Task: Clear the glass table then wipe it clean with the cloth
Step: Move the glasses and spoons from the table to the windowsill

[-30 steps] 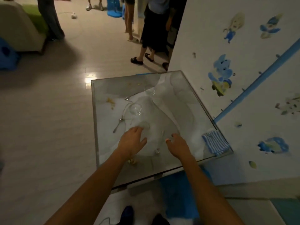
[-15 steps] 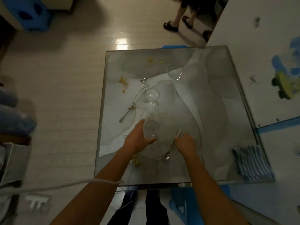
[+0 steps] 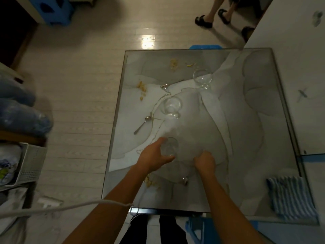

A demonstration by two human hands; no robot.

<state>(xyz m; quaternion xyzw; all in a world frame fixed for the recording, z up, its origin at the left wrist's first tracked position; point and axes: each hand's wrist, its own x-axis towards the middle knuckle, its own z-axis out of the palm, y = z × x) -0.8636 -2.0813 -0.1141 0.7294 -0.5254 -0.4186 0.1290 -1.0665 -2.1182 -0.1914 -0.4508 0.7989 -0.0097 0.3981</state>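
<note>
The glass table [image 3: 255, 120] carries crumbs [image 3: 142, 88] and tableware. My left hand [image 3: 153, 157] grips a clear drinking glass [image 3: 169, 147] near the front middle. Beside it my right hand [image 3: 204, 162] is curled over the handle of a spoon, whose bowl [image 3: 184, 181] sticks out below the fist. A second glass [image 3: 171, 107] stands mid-table and a third glass [image 3: 202, 79] further back. One loose spoon [image 3: 142, 125] lies at the left, and another spoon [image 3: 164, 86] lies behind it. The blue-striped cloth [image 3: 292, 198] lies on the front right corner.
More crumbs lie at the back [image 3: 174, 63] and under my left wrist [image 3: 151, 182]. A white wall [image 3: 299, 41] borders the table's right side. A person's feet [image 3: 204, 22] stand beyond the table. A white basket [image 3: 29, 164] and bedding sit left; a cable [image 3: 70, 206] crosses my left arm.
The view has tilted down over the table. My left hand has closed round the near glass, and my right hand has curled round the spoon handle beside it.
</note>
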